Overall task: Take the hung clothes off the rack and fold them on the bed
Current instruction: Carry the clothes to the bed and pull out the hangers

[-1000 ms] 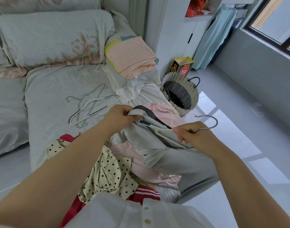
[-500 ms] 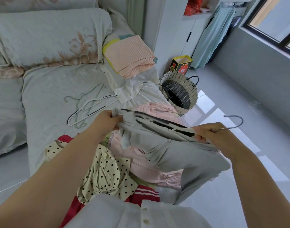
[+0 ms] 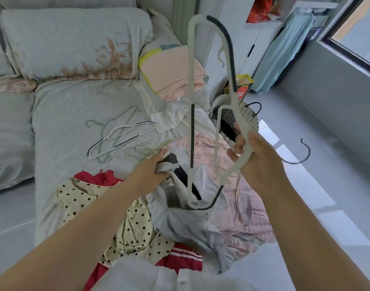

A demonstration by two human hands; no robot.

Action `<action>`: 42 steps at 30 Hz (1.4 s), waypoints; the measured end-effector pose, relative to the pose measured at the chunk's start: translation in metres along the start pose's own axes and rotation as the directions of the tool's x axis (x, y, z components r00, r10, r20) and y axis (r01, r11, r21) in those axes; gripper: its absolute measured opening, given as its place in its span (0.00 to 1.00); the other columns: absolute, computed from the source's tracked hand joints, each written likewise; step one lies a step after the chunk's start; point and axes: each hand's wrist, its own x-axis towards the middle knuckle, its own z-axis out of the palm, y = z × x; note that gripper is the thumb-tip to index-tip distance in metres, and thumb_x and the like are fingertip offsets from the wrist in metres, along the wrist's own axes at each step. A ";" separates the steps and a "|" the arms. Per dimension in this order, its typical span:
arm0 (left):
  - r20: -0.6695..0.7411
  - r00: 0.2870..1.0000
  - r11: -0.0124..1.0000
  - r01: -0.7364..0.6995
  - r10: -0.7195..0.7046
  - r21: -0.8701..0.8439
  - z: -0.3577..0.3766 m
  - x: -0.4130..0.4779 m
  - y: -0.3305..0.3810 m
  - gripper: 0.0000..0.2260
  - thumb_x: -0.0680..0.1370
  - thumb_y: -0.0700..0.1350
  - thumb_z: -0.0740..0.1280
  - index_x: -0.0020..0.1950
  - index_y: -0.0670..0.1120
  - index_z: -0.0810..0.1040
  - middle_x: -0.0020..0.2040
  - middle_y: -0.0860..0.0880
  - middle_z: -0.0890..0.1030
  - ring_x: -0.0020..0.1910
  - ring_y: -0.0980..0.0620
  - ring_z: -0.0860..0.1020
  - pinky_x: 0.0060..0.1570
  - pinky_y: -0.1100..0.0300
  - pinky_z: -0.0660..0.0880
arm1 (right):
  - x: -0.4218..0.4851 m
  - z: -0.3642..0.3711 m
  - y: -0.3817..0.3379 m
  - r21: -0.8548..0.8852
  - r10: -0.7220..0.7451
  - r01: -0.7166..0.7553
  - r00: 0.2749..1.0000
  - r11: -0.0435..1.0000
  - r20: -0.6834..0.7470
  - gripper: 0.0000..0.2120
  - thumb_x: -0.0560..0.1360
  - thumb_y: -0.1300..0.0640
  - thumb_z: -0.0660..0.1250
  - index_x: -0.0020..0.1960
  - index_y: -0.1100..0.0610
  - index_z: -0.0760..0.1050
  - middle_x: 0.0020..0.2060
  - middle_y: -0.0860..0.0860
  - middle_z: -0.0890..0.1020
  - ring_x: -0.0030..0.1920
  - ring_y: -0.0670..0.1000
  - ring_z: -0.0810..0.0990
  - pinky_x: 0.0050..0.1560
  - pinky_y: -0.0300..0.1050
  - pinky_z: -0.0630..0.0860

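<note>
Lifting a hanger (image 3: 228, 89) on end, the right hand (image 3: 255, 158) grips it by the neck, fingers wrapped around the white frame with the metal hook poking out to the right, probably so the lower shoulder can slide out of the garment. That lower end still sits inside the collar of a grey shirt (image 3: 186, 223) lying on the near edge of the bed (image 3: 60, 114). The left hand (image 3: 152, 169) is clenched on a bunch of the shirt's fabric, seemingly holding it down against the pull. Farther left, several emptied hangers (image 3: 116, 139) lie together on the bed, out of the way. Pink, spotted and red clothes are heaped around the shirt, unfolded.
</note>
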 end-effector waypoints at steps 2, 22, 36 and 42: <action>0.001 0.999 0.998 0.053 -0.053 0.012 -0.003 -0.005 -0.017 0.09 0.76 0.39 0.66 0.56 0.41 0.73 0.44 0.47 0.76 0.45 0.49 0.74 0.37 0.70 0.65 | 0.020 0.008 0.003 0.006 0.065 -0.065 0.998 0.998 -0.012 0.09 0.77 0.60 0.59 0.54 0.58 0.75 0.33 0.48 0.73 0.29 0.44 0.69 0.37 0.37 0.74; -0.090 0.869 0.872 0.474 -0.486 -0.125 -0.031 -0.048 -0.144 0.06 0.76 0.37 0.64 0.40 0.43 0.69 0.32 0.51 0.67 0.29 0.57 0.63 0.29 0.71 0.64 | 0.262 0.181 0.181 -0.936 0.108 0.163 0.973 0.311 0.205 0.15 0.80 0.63 0.52 0.66 0.62 0.65 0.58 0.55 0.73 0.57 0.52 0.72 0.50 0.36 0.64; -0.123 0.954 0.961 0.268 -0.274 -0.066 -0.052 -0.013 -0.092 0.11 0.74 0.31 0.60 0.43 0.48 0.71 0.33 0.50 0.71 0.31 0.53 0.68 0.29 0.69 0.65 | 0.067 0.068 0.254 -0.965 0.802 0.189 0.538 0.184 0.258 0.61 0.61 0.40 0.77 0.77 0.56 0.39 0.76 0.53 0.55 0.74 0.57 0.56 0.72 0.54 0.59; -0.238 0.969 0.997 0.075 -0.065 0.031 -0.093 -0.011 -0.042 0.10 0.74 0.32 0.62 0.47 0.47 0.72 0.35 0.54 0.73 0.29 0.63 0.70 0.30 0.73 0.65 | 0.044 0.045 0.243 -0.992 0.434 -0.047 0.901 0.119 0.010 0.20 0.77 0.54 0.62 0.68 0.55 0.67 0.52 0.56 0.80 0.51 0.59 0.79 0.45 0.46 0.74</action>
